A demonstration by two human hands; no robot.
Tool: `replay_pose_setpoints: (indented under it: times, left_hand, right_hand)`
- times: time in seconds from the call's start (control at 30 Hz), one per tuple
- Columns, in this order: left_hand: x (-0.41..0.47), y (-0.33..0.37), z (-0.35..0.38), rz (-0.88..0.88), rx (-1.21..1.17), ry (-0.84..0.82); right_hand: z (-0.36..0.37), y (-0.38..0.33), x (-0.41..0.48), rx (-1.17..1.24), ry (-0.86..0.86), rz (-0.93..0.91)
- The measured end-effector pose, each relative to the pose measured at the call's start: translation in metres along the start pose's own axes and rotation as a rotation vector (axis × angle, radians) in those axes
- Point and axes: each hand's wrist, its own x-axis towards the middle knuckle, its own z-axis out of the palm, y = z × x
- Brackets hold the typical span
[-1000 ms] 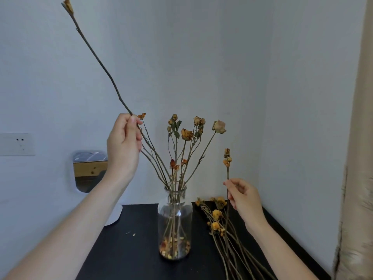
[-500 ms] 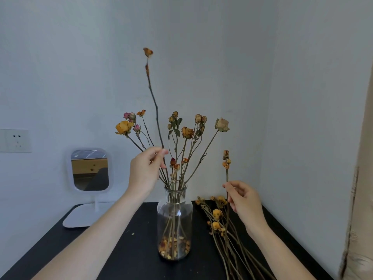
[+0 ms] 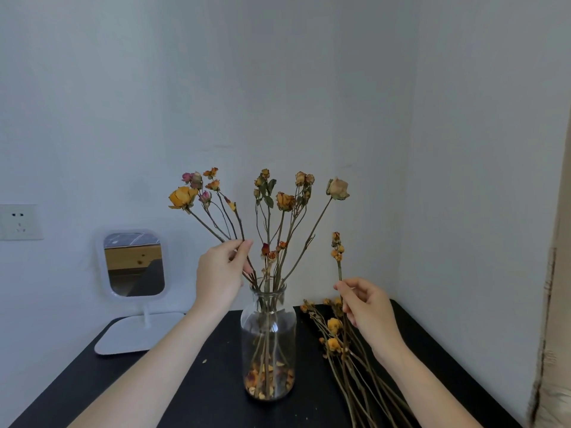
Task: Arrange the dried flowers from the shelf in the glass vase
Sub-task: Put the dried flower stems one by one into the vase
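A clear glass vase [image 3: 268, 341] stands on the black shelf top [image 3: 191, 393], with several dried flowers [image 3: 285, 201] standing in it and loose petals at its bottom. My left hand [image 3: 221, 274] pinches a thin stem [image 3: 239, 223] just above the vase's mouth, among the left-leaning flowers. To the right of the vase, my right hand [image 3: 367, 304] pinches another stem upright; its small orange buds [image 3: 336, 247] rise above my fingers. A pile of dried flowers [image 3: 336, 338] lies on the shelf under that hand.
A small white standing mirror [image 3: 133, 265] sits on its flat base at the back left. A wall socket [image 3: 19, 222] is on the left wall. White walls close the corner behind, and a beige curtain [image 3: 553, 335] hangs at the right edge.
My left hand has lowered the long stem into the vase, its top sinking from high above to the level of the other flowers. My right hand has barely moved.
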Motion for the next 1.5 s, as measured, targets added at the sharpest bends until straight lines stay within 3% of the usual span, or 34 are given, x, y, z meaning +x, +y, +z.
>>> replay_pose_setpoints:
  times: [0.17,0.3,0.43,0.5,0.63,0.7,0.83,1.13,1.5]
  left_hand:
    - [-0.003,-0.002,0.005,-0.033,0.011,-0.058]
    - [-0.021,-0.017,0.003,-0.008,-0.05,0.02]
    - [-0.05,-0.047,0.008,-0.037,0.058,0.035]
    - [-0.052,-0.058,0.01,-0.13,0.076,-0.057]
    - [-0.037,-0.061,0.017,-0.302,-0.071,-0.516]
    - [-0.031,-0.061,0.022,-0.348,-0.101,-0.632]
    - [-0.027,-0.066,0.026,-0.38,-0.133,-0.588]
    - [-0.038,-0.06,0.03,-0.273,-0.111,-0.422]
    - [-0.04,-0.063,0.031,-0.237,-0.057,-0.396]
  right_hand:
    - [0.002,-0.005,-0.003,-0.006,0.004,-0.057]
    - [0.006,-0.018,-0.009,0.036,-0.021,-0.18]
    - [0.01,-0.037,-0.011,0.055,0.016,-0.34]
    - [0.013,-0.048,-0.011,0.047,0.043,-0.429]
    - [0.018,-0.064,-0.006,0.037,0.119,-0.537]
    - [0.018,-0.068,-0.001,0.04,0.159,-0.55]
    - [0.021,-0.07,0.006,0.046,0.18,-0.554]
    - [0.043,-0.049,0.016,-0.265,0.041,-0.437]
    - [0.066,-0.025,0.025,-0.53,-0.011,-0.29]
